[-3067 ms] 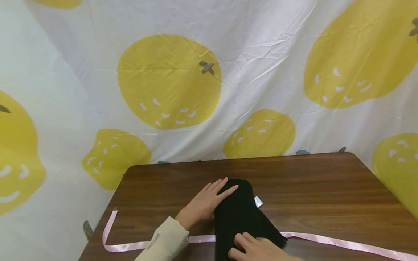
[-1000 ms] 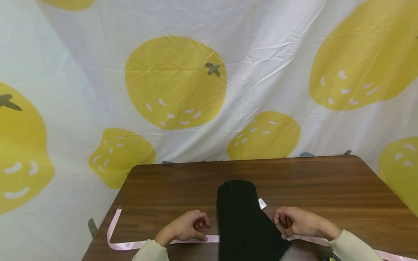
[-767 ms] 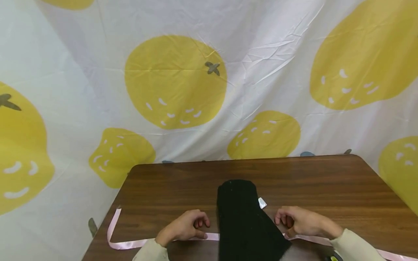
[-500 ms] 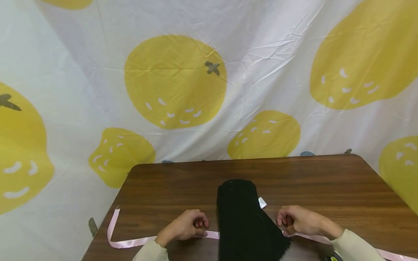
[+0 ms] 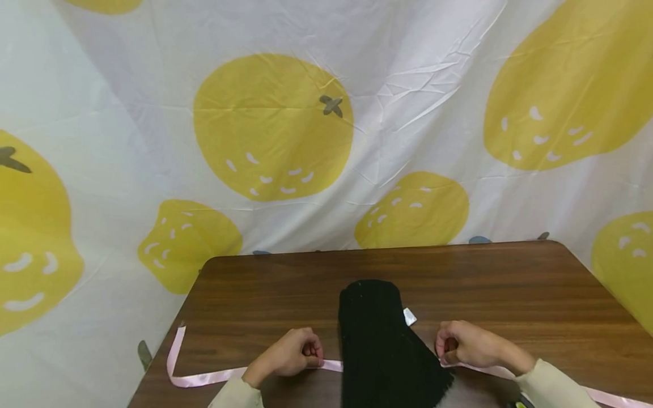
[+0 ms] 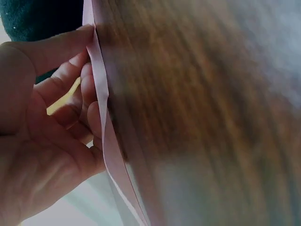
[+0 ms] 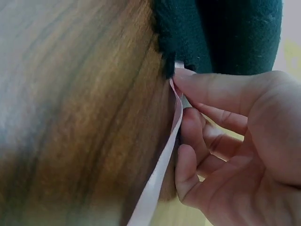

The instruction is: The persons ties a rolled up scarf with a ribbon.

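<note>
A folded black cloth [image 5: 377,345] with a white tag [image 5: 410,317] lies on the table, its right edge fringed. Under it runs a pink satin ribbon [image 5: 209,378], coming out on both sides. Left of the cloth my left hand [image 5: 291,352] pinches the ribbon between thumb and fingers; the left wrist view shows the pinched ribbon [image 6: 99,75] close up. On the other side my right hand [image 5: 471,344] pinches the ribbon beside the fringed edge. In the right wrist view the ribbon [image 7: 162,165] trails from thumb and forefinger, near the dark cloth [image 7: 188,33]. The cloth hides the ribbon's middle.
The brown wooden table [image 5: 285,283] has rounded far corners. Behind it hangs a white curtain [image 5: 408,130] printed with yellow lemons. A small dark object with a yellow-green part [image 5: 521,402] is partly visible at the bottom, beside the right sleeve.
Earlier, both hands rested on the black cloth, the left near its top. They then moved to either side. In the last second the fingers have closed on the ribbon, which has lifted slightly.
</note>
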A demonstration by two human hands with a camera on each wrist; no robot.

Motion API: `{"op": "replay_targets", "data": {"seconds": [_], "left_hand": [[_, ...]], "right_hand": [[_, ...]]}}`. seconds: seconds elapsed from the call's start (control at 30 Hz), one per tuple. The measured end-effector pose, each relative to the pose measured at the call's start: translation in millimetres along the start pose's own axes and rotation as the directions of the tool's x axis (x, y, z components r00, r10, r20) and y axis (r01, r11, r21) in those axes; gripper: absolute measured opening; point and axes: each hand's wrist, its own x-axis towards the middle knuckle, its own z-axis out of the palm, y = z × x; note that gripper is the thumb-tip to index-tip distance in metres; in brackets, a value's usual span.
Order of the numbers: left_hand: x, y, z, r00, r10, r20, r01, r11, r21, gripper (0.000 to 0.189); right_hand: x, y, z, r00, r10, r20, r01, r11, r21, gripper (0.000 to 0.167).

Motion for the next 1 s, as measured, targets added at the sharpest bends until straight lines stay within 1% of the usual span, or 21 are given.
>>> {"op": "replay_targets", "data": {"seconds": [0.13, 0.27, 0.43, 0.5, 0.53, 0.63, 0.73, 0.83, 0.93, 1.0], "left_hand": [[-0.7, 2.4, -0.5, 1.000, -0.012, 0.019, 0.013, 0.998, -0.063, 0.012], [-0.9, 6.2, -0.9, 0.999, -0.042, 0.026, 0.045, 0.992, -0.120, 0.011], [-1.3, 10.3, -2.0, 0.996, -0.083, 0.041, 0.089, 0.980, -0.176, 0.005], [-0.9, 12.3, -3.0, 0.995, -0.093, 0.047, 0.100, 0.981, -0.169, 0.006], [-0.7, 13.2, -3.5, 0.994, -0.099, 0.049, 0.106, 0.981, -0.161, 0.007], [-0.5, 15.3, -4.9, 0.993, -0.106, 0.056, 0.113, 0.985, -0.128, 0.010], [-0.3, 15.9, -5.8, 0.992, -0.105, 0.064, 0.111, 0.987, -0.116, 0.015], [0.0, 16.0, -6.4, 0.993, -0.090, 0.071, 0.098, 0.988, -0.122, 0.022], [0.9, 15.7, -6.5, 0.994, -0.083, 0.068, 0.091, 0.987, -0.131, 0.028], [1.8, 15.9, -6.6, 0.994, -0.089, 0.057, 0.096, 0.984, -0.151, 0.028]], "right_hand": [[0.2, -0.3, -1.4, 0.999, -0.034, 0.011, 0.034, 0.999, -0.030, 0.019], [0.6, -1.2, -3.9, 0.998, -0.059, 0.016, 0.060, 0.998, -0.014, 0.020], [1.2, 0.2, -3.4, 0.998, -0.043, 0.047, 0.037, 0.991, 0.126, 0.014], [1.7, 1.5, -3.4, 0.997, -0.032, 0.072, 0.018, 0.981, 0.191, 0.014], [2.0, 1.8, -3.3, 0.997, -0.027, 0.079, 0.011, 0.979, 0.203, 0.013], [3.3, 0.1, -4.6, 0.996, 0.004, 0.093, -0.022, 0.980, 0.200, 0.011], [5.6, -4.1, -6.4, 0.994, 0.041, 0.101, -0.058, 0.982, 0.181, 0.003], [7.7, -6.6, -7.5, 0.991, 0.063, 0.117, -0.084, 0.979, 0.188, 0.010], [9.3, -7.0, -8.0, 0.990, 0.054, 0.133, -0.083, 0.973, 0.217, 0.018], [10.2, -6.8, -8.4, 0.990, 0.052, 0.127, -0.081, 0.969, 0.232, 0.019]]}}
